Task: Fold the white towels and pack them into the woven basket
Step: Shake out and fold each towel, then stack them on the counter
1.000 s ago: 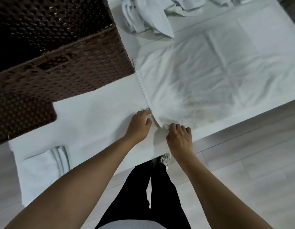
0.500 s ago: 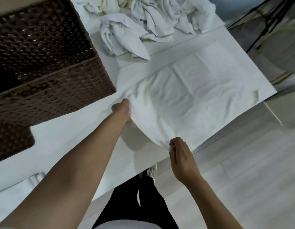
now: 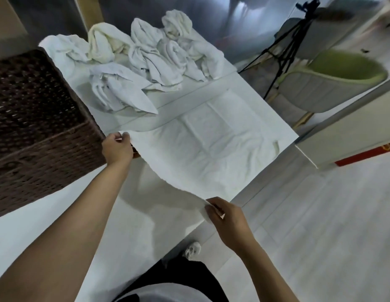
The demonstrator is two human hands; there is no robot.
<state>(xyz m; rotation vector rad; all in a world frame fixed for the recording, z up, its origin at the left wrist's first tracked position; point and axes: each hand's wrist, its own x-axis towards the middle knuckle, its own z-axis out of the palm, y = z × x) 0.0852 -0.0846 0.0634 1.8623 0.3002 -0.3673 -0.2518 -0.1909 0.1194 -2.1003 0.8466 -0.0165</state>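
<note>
Fingers of two hands, left hand (image 3: 116, 147) and right hand (image 3: 228, 216), pinch one towel (image 3: 207, 153).

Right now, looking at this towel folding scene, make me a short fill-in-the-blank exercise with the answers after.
1. Both hands, the left hand and the right hand, pinch corners of the same white ____.
2. The dark woven basket stands to the ____ of the left hand.
3. The unfolded towels lie in a crumpled ____ at the far side of the table.
4. Beyond the table stands a black ____ beside the green chair.

Missing words: towel; left; pile; tripod
</note>
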